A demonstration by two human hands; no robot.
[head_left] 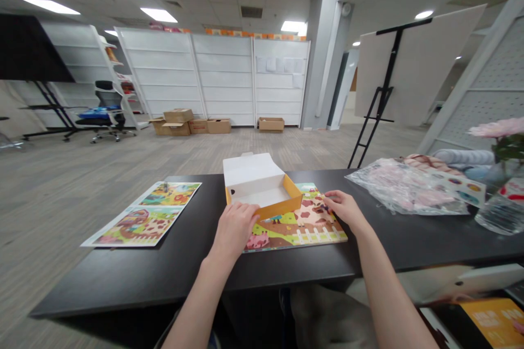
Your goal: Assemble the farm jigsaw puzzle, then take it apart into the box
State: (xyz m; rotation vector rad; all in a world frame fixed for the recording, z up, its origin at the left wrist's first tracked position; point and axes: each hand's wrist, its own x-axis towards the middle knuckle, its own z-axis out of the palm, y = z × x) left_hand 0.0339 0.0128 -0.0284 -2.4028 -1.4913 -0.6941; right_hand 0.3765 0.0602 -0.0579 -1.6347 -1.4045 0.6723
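Observation:
A yellow cardboard box [282, 204] with a white inside has its lid tipped back. It rests partly over a farm-scene jigsaw puzzle [315, 223] showing a spotted cow, pink pigs and a white fence. My left hand [234, 229] is closed on the front left corner of the box, its fingers over the rim. At the puzzle's upper right edge is my right hand [346, 210], fingertips bent together beside a small dark spot; what they pinch, if anything, is too small to make out. Within the box I see bare white card.
A printed picture sheet [143, 218] lies at the left of the black table [180, 272]. To the right are a clear plastic bag [403, 188], rolled fabrics [462, 158] and a clear vase [503, 210] with pink flowers. An easel [380, 101] stands beyond.

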